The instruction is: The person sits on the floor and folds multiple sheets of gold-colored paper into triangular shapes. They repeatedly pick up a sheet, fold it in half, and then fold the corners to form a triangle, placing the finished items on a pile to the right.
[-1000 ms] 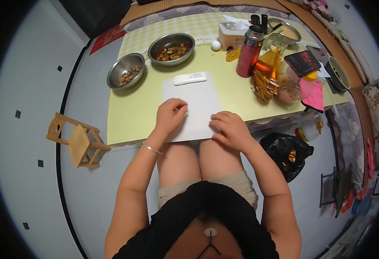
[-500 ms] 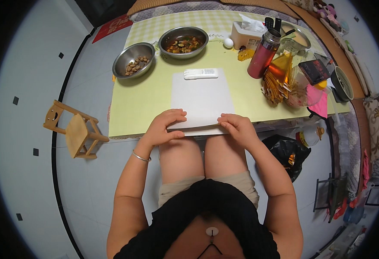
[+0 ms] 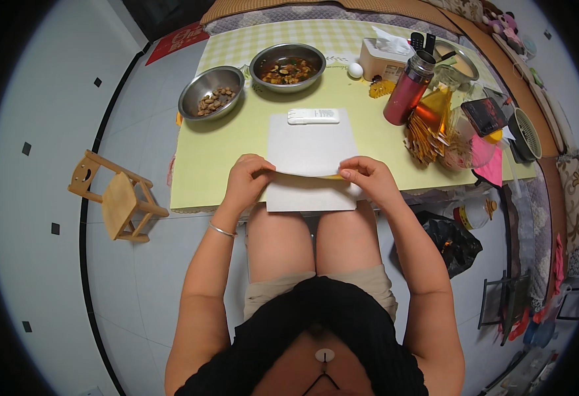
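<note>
Both hands have drawn back toward the near table edge since a second ago, and the paper's near edge, flat then, is now lifted. The left hand (image 3: 246, 181) pinches the left side of the white rectangular sheet of paper (image 3: 310, 142), thumb under and fingers curled over the raised fold; the right hand (image 3: 365, 178) grips the right side the same way. A second white sheet (image 3: 309, 198) lies beneath, overhanging the near edge of the pale yellow-green table (image 3: 223, 165) above the person's knees. At the far end of the paper rests a small white rectangular bar-shaped object (image 3: 313, 116). Beyond it stand a steel bowl of brown nuts (image 3: 211, 91) on the left and a larger steel bowl of dark cooked food (image 3: 287, 66), well apart from the hands. A red metal flask (image 3: 408, 89) stands to the right, near a bundle of yellow sticks (image 3: 424, 135). A small wooden stool (image 3: 114, 198) sits on the grey floor to the left
</note>
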The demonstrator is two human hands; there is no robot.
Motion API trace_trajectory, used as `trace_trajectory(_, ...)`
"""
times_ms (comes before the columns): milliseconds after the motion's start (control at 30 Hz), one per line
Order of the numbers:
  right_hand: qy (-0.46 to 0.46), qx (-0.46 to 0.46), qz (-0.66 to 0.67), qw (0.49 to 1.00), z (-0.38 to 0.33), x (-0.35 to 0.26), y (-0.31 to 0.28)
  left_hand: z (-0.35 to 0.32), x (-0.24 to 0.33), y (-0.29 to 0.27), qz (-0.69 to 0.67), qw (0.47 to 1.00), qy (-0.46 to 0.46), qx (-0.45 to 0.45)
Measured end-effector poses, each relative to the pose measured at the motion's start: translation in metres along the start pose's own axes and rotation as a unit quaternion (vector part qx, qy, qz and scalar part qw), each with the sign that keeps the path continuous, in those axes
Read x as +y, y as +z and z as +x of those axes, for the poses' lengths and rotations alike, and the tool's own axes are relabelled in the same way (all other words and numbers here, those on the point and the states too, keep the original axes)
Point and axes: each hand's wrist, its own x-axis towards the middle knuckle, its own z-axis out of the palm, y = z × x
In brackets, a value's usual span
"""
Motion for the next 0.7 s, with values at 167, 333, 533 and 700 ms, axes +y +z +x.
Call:
trace_trajectory(167,-0.124,0.098,-0.172,0.972,0.020,0.021,-0.002,0.013,0.005,0.022,0.019,0.991,-0.079,0.107)
trace_trajectory(333,-0.149,0.203,-0.264,0.931,0.028,0.032,0.019,0.015,0.010,0.032,0.095,0.980,-0.105,0.138)
trace_trajectory(533,-0.153,0.220,-0.325,0.907,0.025,0.030,0.024,0.015,0.016,0.031,0.147,0.977,-0.077,0.134)
trace_trajectory(700,-0.145,0.212,-0.332,0.908,0.024,0.028,0.022,0.017,0.027,0.030,0.216,0.966,-0.014,0.139)
